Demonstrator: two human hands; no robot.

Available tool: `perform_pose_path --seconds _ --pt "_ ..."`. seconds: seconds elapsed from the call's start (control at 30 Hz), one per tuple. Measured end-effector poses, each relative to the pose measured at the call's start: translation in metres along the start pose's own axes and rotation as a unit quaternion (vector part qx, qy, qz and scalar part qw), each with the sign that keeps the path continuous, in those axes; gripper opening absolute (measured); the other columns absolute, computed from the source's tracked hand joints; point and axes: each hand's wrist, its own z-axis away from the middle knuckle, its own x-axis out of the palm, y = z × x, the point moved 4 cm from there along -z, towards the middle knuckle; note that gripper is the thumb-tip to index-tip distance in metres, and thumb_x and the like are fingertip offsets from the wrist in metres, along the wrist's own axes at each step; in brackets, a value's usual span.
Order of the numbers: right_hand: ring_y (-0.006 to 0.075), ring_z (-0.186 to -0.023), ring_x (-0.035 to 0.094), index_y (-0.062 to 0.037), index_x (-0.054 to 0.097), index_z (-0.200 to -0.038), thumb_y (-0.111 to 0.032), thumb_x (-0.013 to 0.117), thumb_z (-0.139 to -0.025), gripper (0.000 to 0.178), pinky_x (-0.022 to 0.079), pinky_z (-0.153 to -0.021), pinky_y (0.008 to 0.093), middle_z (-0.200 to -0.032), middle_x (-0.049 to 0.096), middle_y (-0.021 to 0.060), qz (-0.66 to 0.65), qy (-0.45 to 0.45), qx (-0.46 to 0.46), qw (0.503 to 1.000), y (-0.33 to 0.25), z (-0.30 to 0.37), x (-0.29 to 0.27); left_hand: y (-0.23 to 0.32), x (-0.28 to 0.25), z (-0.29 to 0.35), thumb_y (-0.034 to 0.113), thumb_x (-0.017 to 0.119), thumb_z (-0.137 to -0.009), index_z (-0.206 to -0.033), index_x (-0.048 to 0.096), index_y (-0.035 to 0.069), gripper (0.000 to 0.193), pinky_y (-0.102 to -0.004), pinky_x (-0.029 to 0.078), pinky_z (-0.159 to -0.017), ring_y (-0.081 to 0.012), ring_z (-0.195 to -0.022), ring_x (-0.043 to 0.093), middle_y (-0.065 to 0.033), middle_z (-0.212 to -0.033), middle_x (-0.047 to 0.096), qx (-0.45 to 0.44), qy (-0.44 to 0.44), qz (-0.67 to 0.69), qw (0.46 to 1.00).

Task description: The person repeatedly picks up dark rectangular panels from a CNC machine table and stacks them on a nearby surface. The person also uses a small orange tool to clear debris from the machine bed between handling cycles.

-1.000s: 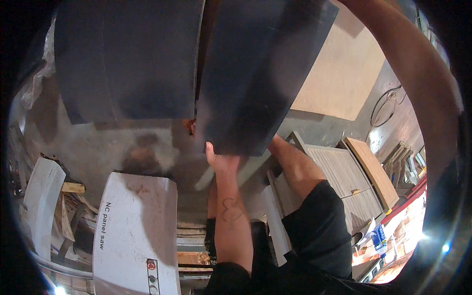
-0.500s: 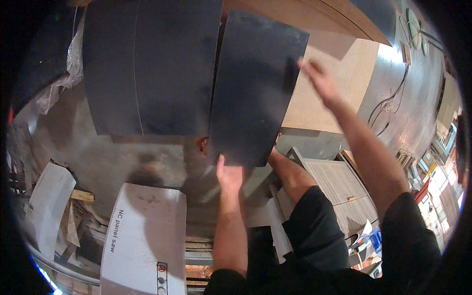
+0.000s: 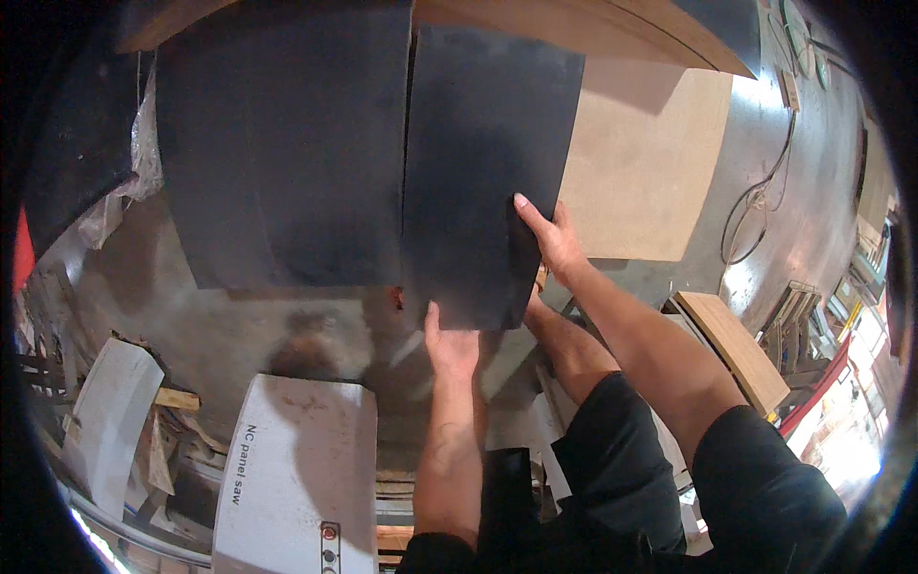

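Panel (image 3: 473,163), dark, just right of larger dark sheet (image 3: 296,172). Pinched at near edge by left hand (image 3: 452,352), thumb on top. Now also gripped at right edge by right hand (image 3: 557,241), shifted nearer; likely steadier.

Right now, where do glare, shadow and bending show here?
Head view: glare whitens the lower right and brightens the floor at upper right. Head view: shadow darkens part of the white machine cover. Head view: the right edge of the held dark board bows.
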Motion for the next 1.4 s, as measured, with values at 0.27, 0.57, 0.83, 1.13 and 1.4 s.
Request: perform_pose_path --seconds 0.27,0.57,0.83,1.13,1.4 --pt "0.0318 -0.121 0.062 0.0105 0.058 -0.134 -0.064 0.076 -0.084 0.091 0.048 -0.104 0.0424 -0.130 0.065 0.0252 0.037 0.020 -0.028 0.999 -0.065 -0.033 0.003 0.003 0.054 -0.026 0.039 0.067 -0.098 -0.150 0.048 0.007 0.064 -0.0500 0.033 -0.122 -0.0319 -0.141 0.048 -0.0115 -0.153 0.052 0.020 -0.027 -0.005 0.999" --pt "0.0353 -0.134 0.054 0.0100 0.050 -0.144 -0.067 0.074 -0.084 0.101 0.041 -0.113 0.0443 -0.144 0.056 0.0272 0.073 0.020 0.009 0.997 -0.092 -0.042 -0.003 0.008 0.082 -0.033 0.045 0.065 -0.097 -0.150 0.050 0.010 0.065 -0.0525 0.033 -0.122 -0.0327 -0.142 0.047 -0.0117 -0.154 0.052 0.011 -0.017 -0.014 1.000" --pt "0.0332 -0.141 0.048 0.0099 0.044 -0.150 -0.067 0.074 -0.085 0.104 0.033 -0.120 0.0424 -0.148 0.053 0.0255 0.078 -0.092 -0.035 0.992 -0.083 -0.027 -0.023 0.009 0.070 -0.036 0.050 0.065 -0.097 -0.152 0.047 0.010 0.070 -0.0520 0.029 -0.124 -0.0336 -0.145 0.043 -0.0119 -0.156 0.050 0.002 -0.045 -0.049 0.998" --pt "0.0396 -0.135 0.056 0.0082 0.051 -0.145 -0.063 0.077 -0.081 0.099 0.046 -0.112 0.0454 -0.147 0.053 0.0306 0.415 -0.128 -0.037 0.900 -0.040 0.177 -0.142 0.039 0.009 0.082 0.047 0.071 -0.096 -0.139 0.060 0.006 0.060 -0.0374 0.042 -0.108 -0.0229 -0.124 0.060 -0.0088 -0.135 0.064 0.017 0.056 -0.658 0.751" --pt "0.0427 -0.133 0.055 0.0046 0.056 -0.140 -0.067 0.062 -0.089 0.088 0.046 -0.110 0.0482 -0.143 0.057 0.0291 0.471 -0.025 -0.019 0.881 -0.075 0.379 -0.255 0.091 0.095 0.260 0.048 0.071 -0.095 -0.134 0.063 0.007 0.057 -0.0422 0.050 -0.086 -0.0206 -0.098 0.060 -0.0056 -0.113 0.066 0.040 0.068 -0.713 0.696"
